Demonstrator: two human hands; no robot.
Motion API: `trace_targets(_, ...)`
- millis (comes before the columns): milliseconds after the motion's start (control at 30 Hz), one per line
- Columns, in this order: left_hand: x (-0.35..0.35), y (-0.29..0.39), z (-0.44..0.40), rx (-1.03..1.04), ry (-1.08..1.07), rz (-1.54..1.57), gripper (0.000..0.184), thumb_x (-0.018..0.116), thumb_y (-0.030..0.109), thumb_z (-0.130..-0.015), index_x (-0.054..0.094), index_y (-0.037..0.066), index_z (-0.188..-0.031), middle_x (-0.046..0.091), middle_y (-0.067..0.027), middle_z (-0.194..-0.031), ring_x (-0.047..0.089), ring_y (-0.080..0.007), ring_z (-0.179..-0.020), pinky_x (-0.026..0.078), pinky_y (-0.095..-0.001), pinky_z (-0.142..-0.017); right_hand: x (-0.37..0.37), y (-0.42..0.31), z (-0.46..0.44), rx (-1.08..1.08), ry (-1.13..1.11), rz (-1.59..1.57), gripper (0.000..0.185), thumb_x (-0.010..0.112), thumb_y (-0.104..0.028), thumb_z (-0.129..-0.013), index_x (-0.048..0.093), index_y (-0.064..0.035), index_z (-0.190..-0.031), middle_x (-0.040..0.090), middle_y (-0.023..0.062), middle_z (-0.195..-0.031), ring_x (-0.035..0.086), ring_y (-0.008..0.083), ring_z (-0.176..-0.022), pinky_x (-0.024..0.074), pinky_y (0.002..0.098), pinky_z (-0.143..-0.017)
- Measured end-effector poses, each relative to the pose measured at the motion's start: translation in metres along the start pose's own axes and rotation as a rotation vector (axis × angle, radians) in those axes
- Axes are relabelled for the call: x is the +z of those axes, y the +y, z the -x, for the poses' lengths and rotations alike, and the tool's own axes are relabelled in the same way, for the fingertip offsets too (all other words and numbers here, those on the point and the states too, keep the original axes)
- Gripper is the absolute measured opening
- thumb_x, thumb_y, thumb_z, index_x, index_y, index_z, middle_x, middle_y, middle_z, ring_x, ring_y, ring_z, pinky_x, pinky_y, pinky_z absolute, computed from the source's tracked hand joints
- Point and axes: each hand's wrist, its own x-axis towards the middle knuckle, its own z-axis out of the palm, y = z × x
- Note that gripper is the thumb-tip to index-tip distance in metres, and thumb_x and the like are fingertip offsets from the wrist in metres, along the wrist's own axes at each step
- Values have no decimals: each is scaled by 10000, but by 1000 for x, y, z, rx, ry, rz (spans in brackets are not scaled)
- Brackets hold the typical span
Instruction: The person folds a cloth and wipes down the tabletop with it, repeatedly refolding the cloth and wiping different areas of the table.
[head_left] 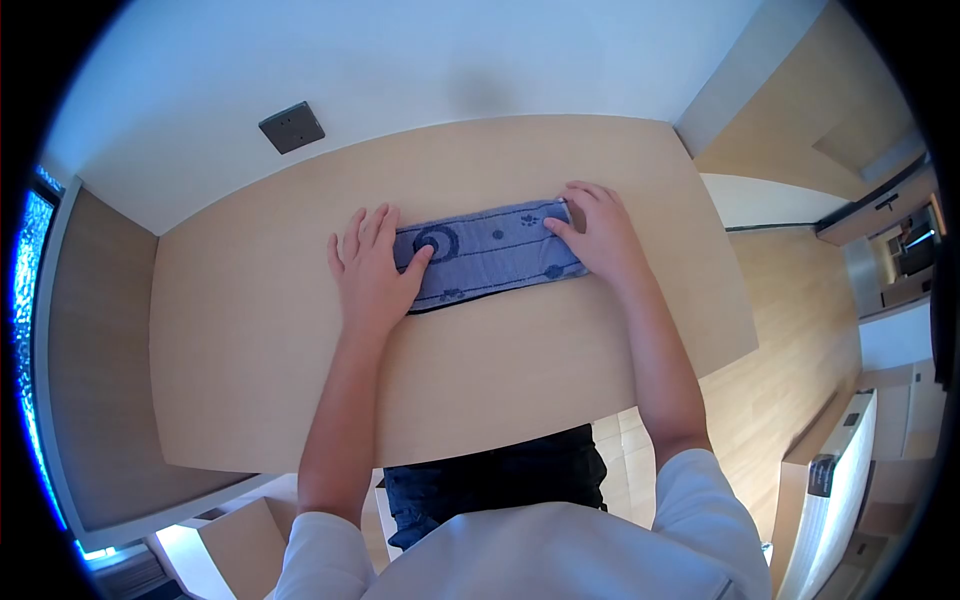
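On the pale tabletop [250, 330], a blue patterned cloth [495, 258] lies flat as a strip. The left hand [375, 275] is spread, thumb resting on one end. The right hand [603, 236] contacts the opposite end, thumb on top; whether it grips cannot be determined.

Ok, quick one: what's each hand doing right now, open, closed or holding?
Left hand: open, thumb on the folded blue cloth, fingers spread beside it.
Right hand: open, thumb on the cloth's right end.
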Motion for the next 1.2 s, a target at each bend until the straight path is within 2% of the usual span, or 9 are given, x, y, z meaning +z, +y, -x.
trace_targets(100,-6,-3,0,-2,-134,67,436,842,283,-944,726,131,-1336,691,-35,-1469,464,-302,-1538,264,-536,-1281,-11,-12,-6,283,-255,-412,392,833,-294,-973,732,-32,-1247,782,155,-1151,745,301,-1063,588,413,-950)
trace_targets(200,-18,3,-6,23,-141,195,325,848,224,-939,731,112,-1221,719,-60,-1361,545,-321,-1429,351,-510,-1232,-19,-28,-8,391,-257,-466,362,819,-295,-995,715,-36,-1225,794,161,-1050,767,286,-940,600,399,-875)
trace_targets(300,-25,5,-13,-72,-258,402,278,864,155,-917,724,94,-1149,733,-73,-1222,609,-307,-1261,486,-452,-1086,-10,-22,-7,419,-128,-555,388,822,-316,-996,721,-73,-1281,793,146,-1066,763,275,-953,601,399,-882)
trace_targets(400,-23,8,-10,-102,-182,489,251,863,109,-922,736,81,-1138,732,-59,-1122,648,-247,-1104,549,-379,-913,-12,-18,-4,454,-216,-414,435,831,-335,-985,724,-86,-1325,793,131,-1056,760,255,-948,601,392,-883)
trace_targets(600,-21,13,-10,-205,-170,724,228,855,108,-957,745,62,-1151,728,-41,-1105,636,-144,-953,533,-312,-843,-22,-21,-7,440,-241,-441,476,839,-344,-978,729,-92,-1366,792,119,-1042,752,237,-940,600,377,-884)
trace_targets(800,-25,20,-9,-149,-224,737,340,867,116,-947,732,63,-1255,735,-29,-1142,615,-138,-961,533,-308,-856,-20,-26,-8,407,-263,-626,524,844,-344,-978,719,-73,-1409,771,103,-1045,724,199,-923,594,354,-875)
trace_targets(900,-16,15,-7,-164,-202,750,425,875,120,-925,734,80,-1324,745,-49,-1223,648,-191,-1073,537,-335,-953,-7,-24,-7,428,-250,-667,515,847,-321,-969,723,-94,-1414,771,112,-1109,734,233,-956,597,364,-900)
trace_targets(1000,-14,12,-7,-56,-113,474,506,871,104,-900,721,88,-1382,714,-93,-1368,637,-278,-1261,505,-378,-1091,-8,-31,4,47,-166,-279,521,848,-286,-952,720,-130,-1432,769,115,-1147,738,285,-988,597,381,-917)
trace_targets(1200,-12,10,-2,28,-187,306,462,833,156,-923,732,142,-1373,639,-66,-1518,555,-329,-1422,439,-461,-1201,-15,-65,10,-72,-456,-584,377,817,-192,-939,801,-162,-1314,752,109,-1176,725,303,-1066,582,411,-947)
